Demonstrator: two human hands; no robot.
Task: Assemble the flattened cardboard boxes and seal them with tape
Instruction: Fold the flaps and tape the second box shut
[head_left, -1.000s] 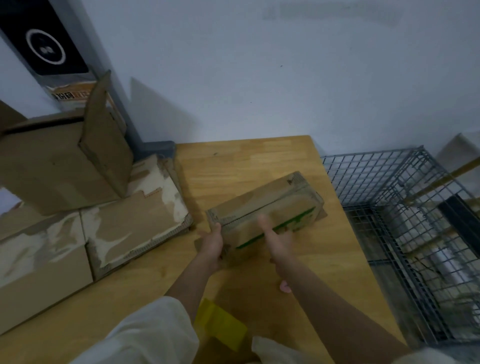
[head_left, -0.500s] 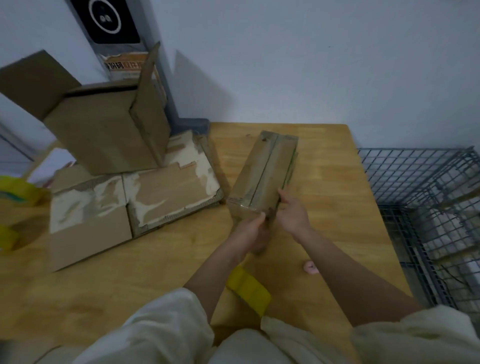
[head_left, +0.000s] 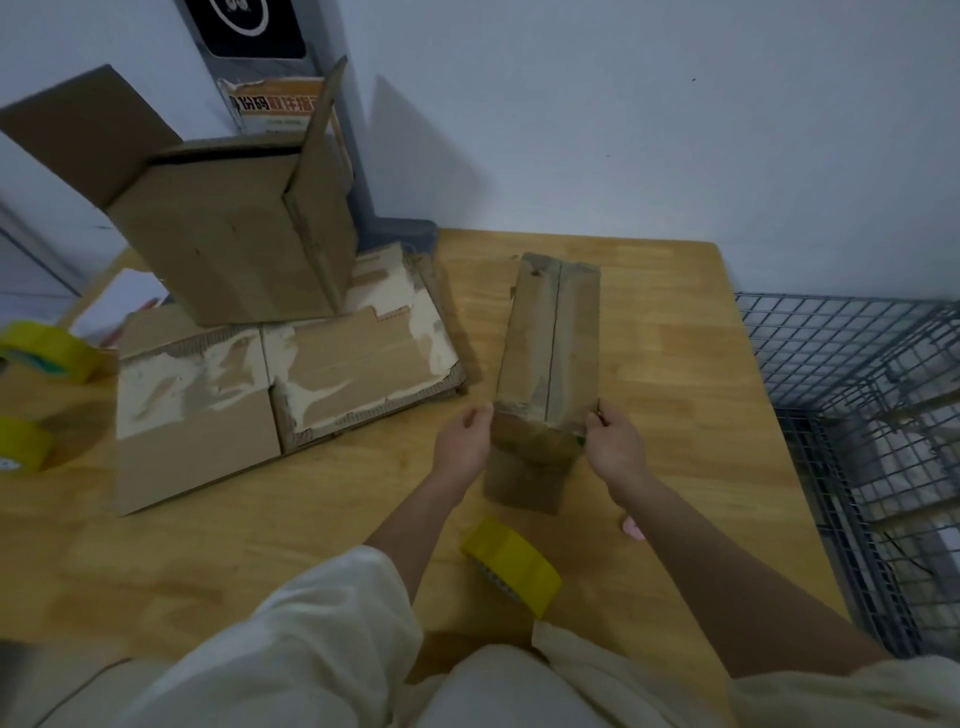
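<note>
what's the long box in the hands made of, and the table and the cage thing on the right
Long box: brown cardboard, matte and scuffed, seam down its top. Table: light wood with visible grain, smooth finish, possibly laminate. Cage: grey metal wire grid, probably coated.

The narrow box (head_left: 548, 348) between my hands is showing dull brown, with one dark seam line along its top and a small green mark at its near right corner. The tape roll (head_left: 511, 565) near the table's front edge is glowing bright yellow. The table (head_left: 670, 364) is showing warm honey-coloured wood. The flat cardboard (head_left: 280, 384) toward the left edge is looking brown with pale whitish torn patches. My sleeves (head_left: 311, 623) are looking cream white. The wire basket (head_left: 852, 374) past the right edge is looking grey.
</note>
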